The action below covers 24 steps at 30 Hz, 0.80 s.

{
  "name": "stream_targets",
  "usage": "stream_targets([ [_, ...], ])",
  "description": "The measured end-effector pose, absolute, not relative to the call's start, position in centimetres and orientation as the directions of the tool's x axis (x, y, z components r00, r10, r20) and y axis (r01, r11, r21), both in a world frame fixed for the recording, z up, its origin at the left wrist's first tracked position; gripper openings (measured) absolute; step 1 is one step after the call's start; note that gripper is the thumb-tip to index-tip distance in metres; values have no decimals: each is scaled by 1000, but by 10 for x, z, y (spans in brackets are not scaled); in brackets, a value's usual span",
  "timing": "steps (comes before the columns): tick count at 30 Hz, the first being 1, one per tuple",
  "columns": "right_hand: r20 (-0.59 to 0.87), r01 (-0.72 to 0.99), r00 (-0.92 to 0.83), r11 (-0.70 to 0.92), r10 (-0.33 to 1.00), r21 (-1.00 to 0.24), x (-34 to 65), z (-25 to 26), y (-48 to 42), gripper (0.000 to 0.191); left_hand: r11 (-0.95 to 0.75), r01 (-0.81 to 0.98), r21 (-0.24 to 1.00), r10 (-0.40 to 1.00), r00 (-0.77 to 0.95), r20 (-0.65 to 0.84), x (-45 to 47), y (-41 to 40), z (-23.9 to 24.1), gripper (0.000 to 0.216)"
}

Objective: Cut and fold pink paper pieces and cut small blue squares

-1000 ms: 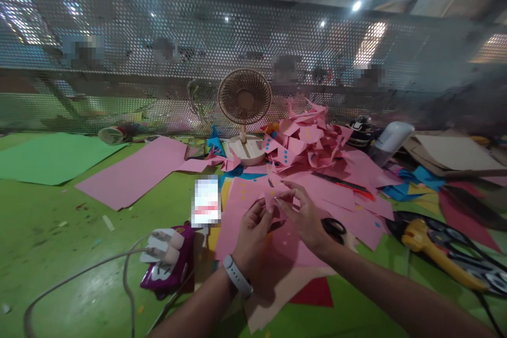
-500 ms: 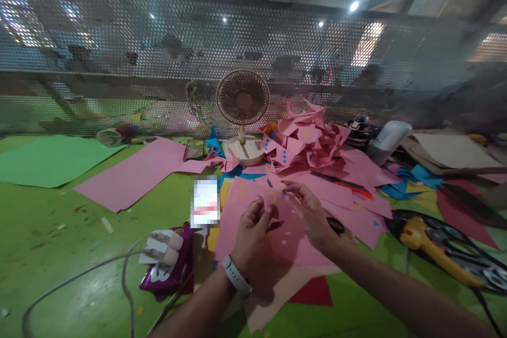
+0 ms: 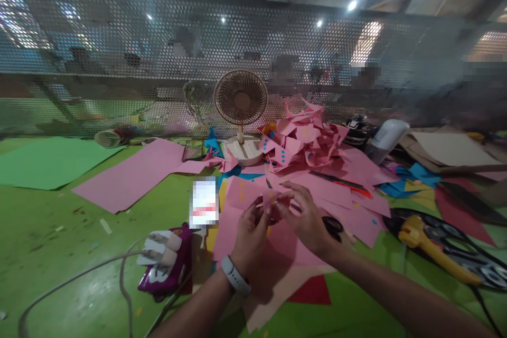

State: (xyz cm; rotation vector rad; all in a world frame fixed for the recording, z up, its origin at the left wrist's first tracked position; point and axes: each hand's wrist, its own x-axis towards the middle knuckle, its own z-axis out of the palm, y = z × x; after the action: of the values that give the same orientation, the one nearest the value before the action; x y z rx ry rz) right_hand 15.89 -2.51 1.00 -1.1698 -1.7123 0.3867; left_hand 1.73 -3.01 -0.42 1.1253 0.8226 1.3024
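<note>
Two hands, the left hand (image 3: 251, 233) and right hand (image 3: 308, 220), pinch a small pink paper scrap (image 3: 270, 202) between their fingertips, above flat pink paper sheets (image 3: 243, 193) toward the green table's (image 3: 79, 259) near edge.

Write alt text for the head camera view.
The left hand and right hand pinch a pink paper piece above pink sheets on a green table. Behind them stand a fan and a heap of folded pink paper; a yellow tool lies to the right.
</note>
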Motion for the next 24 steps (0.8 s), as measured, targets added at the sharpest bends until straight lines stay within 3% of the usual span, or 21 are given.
stream_targets([
  [12, 573, 528, -54, 510, 818, -679, 159, 9, -22, 5, -93, -281, 955, 984, 122, 131, 18, -31, -8, 37],
  [24, 543, 490, -10, 478, 839, -729, 159, 8, -22, 6, -78, -301, 950, 984, 128, 121, 19, -31, -6, 24],
])
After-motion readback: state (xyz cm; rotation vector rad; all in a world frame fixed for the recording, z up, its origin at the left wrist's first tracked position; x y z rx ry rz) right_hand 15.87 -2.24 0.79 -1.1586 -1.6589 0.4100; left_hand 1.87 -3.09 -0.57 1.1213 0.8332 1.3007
